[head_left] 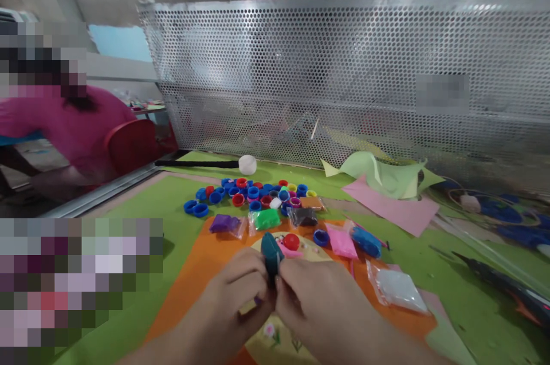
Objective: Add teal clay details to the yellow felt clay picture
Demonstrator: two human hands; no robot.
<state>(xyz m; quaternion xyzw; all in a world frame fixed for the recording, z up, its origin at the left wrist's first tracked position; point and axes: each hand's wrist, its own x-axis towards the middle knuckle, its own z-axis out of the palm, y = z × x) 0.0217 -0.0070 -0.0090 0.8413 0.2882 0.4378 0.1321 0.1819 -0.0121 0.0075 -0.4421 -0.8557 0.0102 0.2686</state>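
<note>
My left hand and my right hand meet at the centre, fingers closed round a dark teal piece. The teal piece stands upright between my fingertips; its lower end is hidden by them. Just behind it a red ball rests on a pink piece. Under my hands a pale yellow round sheet with a small pink flower and green stems lies on an orange sheet. Beyond are packets of purple, green, black, pink and white material.
Several blue, red and yellow bottle caps lie behind the packets. A glue gun is at the right, near crumpled green paper and pink paper. A perforated metal panel closes the back. A person in pink sits at the left.
</note>
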